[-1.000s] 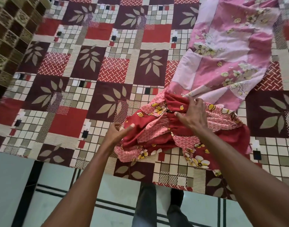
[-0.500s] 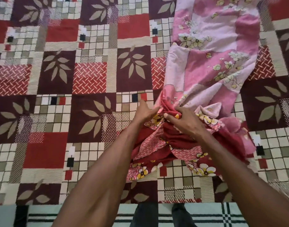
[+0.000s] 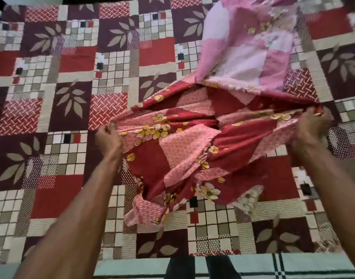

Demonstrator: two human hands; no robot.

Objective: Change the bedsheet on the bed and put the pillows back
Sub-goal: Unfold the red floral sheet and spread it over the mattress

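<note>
The left hand and the right hand each clench one side of a red and pink floral patchwork cloth, holding it stretched wide between them. The cloth's red part hangs toward the near edge of the bed; its pale pink part runs up toward the far right. It lies over the maroon, red and cream patchwork bedsheet with leaf motifs covering the bed. Image is motion-blurred.

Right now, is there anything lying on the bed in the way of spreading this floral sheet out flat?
Nothing visible does. Left hand and right hand grip the red floral sheet, stretched between them, and only the patchwork bedsheet lies beneath; no pillows or other items show there.
</note>
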